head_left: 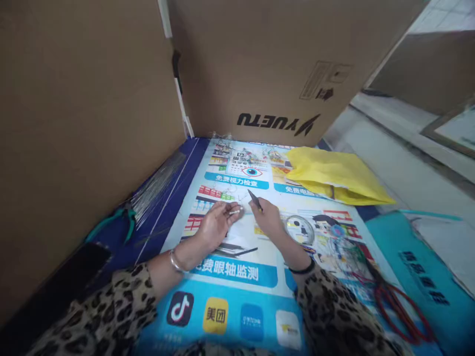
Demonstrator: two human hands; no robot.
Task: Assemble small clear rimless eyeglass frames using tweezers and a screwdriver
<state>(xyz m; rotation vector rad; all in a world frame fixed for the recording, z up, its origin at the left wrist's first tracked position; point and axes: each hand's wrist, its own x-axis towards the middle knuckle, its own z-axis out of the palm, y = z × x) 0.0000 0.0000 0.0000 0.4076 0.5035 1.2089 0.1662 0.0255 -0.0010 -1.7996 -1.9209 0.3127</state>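
Observation:
My left hand (216, 226) is closed, with the thumb and fingertips pinching a short row of small white beads (234, 212), pearl-like in look. A silver bangle is on that wrist. Just to the right, my right hand (267, 217) is wrapped round a dark tool with a pointed tip (254, 199). The tip points up and left, a small gap from the left fingertips. Most of this tool is hidden in the palm, so its exact kind does not show. Thin, faint strands lie near the fingertips on the printed poster (267, 247) under both hands.
Teal-handled pliers (130, 220) and a bundle of thin wires (158, 183) lie at left. A round clear dish (300, 230), red-handled scissors (399, 306), a yellow bag (334, 173) and a teal bag (411, 257) are at right. Cardboard (260, 64) walls the back and left.

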